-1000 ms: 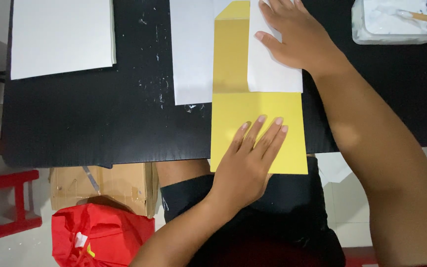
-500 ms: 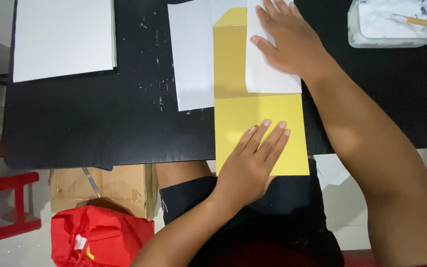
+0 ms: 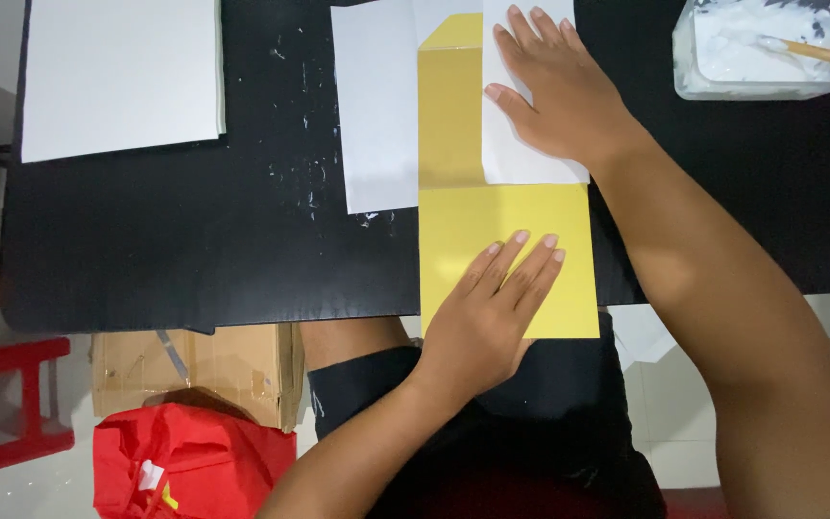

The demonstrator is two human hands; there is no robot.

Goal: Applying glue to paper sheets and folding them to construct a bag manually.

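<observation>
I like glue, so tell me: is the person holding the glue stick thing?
No, the stick rests in the tub while both hands press paper.

A long yellow paper sheet (image 3: 506, 231) lies flat, its near end under the left hand (image 3: 492, 317). A white paper strip (image 3: 521, 159) overlaps it beneath the right hand (image 3: 559, 91).

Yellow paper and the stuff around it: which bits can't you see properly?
Head view only:
- yellow paper: part of its near end hidden under the left hand; the white strip covers part of its far end.
- white strip: middle hidden by the right hand; far end cut off by the top edge.
- tub of white paste: cut off by the top edge.
</observation>
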